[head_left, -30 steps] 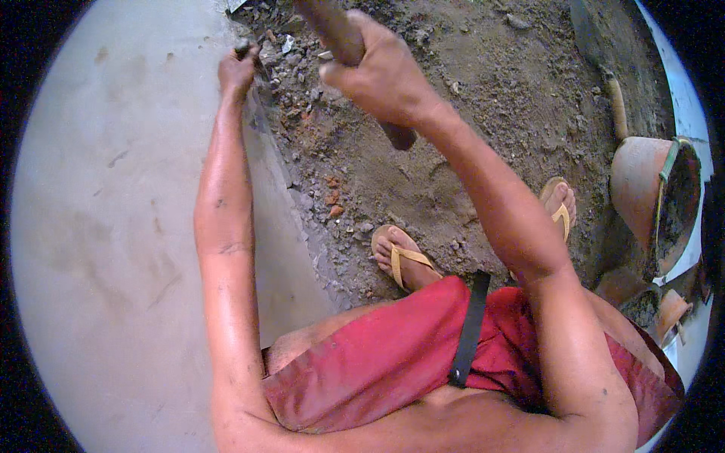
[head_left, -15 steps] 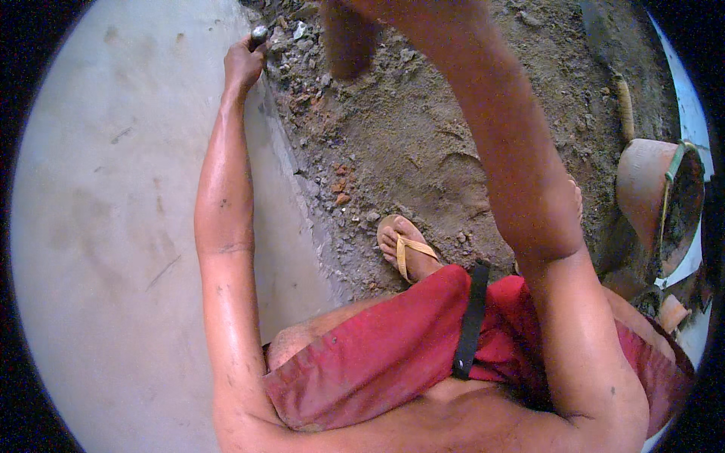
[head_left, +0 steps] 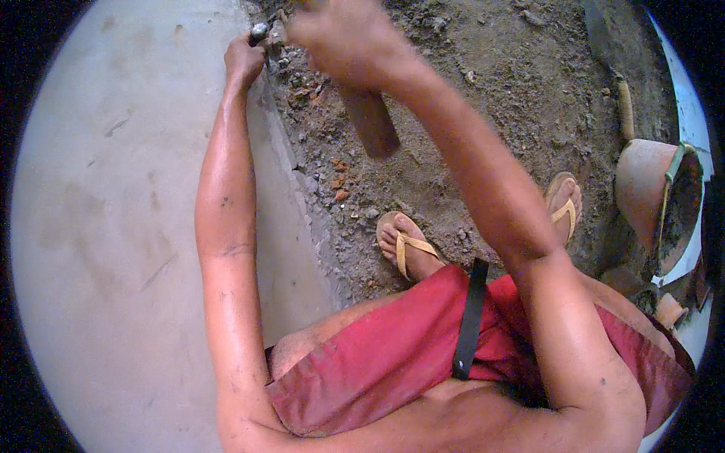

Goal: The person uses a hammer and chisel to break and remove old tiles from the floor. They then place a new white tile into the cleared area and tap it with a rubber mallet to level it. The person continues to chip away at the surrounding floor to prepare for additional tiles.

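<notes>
A wooden handle point(head_left: 370, 124) juts below the right hand point(head_left: 347, 44), which is wrapped around it. Nearby, the left hand point(head_left: 245, 62) grips a shiny-ended tool point(head_left: 259, 31) where the grey slab point(head_left: 113, 189) meets rubble-strewn soil point(head_left: 453, 143).

A hand could pass over the left side of the grey slab point(head_left: 113, 234); at its right edge the left hand point(head_left: 245, 63), a metal-topped tool point(head_left: 259, 30) and rubble point(head_left: 306, 98) stand in the way. Over the dirt point(head_left: 491, 98), the right hand point(head_left: 347, 44) and handle point(head_left: 370, 124) block the path, though a lane lies between them and the bucket point(head_left: 643, 185).
</notes>
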A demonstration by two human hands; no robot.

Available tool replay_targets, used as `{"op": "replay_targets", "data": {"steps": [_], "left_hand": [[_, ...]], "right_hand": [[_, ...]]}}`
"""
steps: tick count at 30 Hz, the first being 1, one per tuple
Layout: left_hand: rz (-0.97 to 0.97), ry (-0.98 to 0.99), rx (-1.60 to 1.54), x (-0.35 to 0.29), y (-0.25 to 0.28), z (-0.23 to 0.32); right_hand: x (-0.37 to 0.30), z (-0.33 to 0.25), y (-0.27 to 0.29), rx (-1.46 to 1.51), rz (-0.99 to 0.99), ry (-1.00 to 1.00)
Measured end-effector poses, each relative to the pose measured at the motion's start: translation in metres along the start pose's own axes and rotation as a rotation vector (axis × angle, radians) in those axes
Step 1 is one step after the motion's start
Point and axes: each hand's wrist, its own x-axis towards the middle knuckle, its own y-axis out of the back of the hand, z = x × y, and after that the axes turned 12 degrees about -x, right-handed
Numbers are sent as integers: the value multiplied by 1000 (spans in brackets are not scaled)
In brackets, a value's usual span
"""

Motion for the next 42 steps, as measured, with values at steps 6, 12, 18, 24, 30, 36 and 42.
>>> {"op": "replay_targets", "data": {"steps": [6, 12, 18, 24, 30, 36, 42], "left_hand": [[-44, -42, -100, 1, -14, 20], [-89, -111, 41, 12, -12, 0], [-28, -26, -71, 4, 4, -7], [-85, -11, -105, 10, -13, 2], [-58, -61, 12, 6, -9, 11], [-76, 96, -47, 12, -10, -15], [-52, 43, -40, 11, -25, 6]], "right_hand": [[52, -28, 33, -138, 535, 261], [-25, 71, -85, -105, -155, -296], [8, -7, 8, 42, -207, -132], [50, -38, 46, -93, 448, 236], [-32, 72, -87, -100, -220, -261], [1, 2, -14, 31, -162, -171], [54, -27, 35, -169, 435, 243]]}}
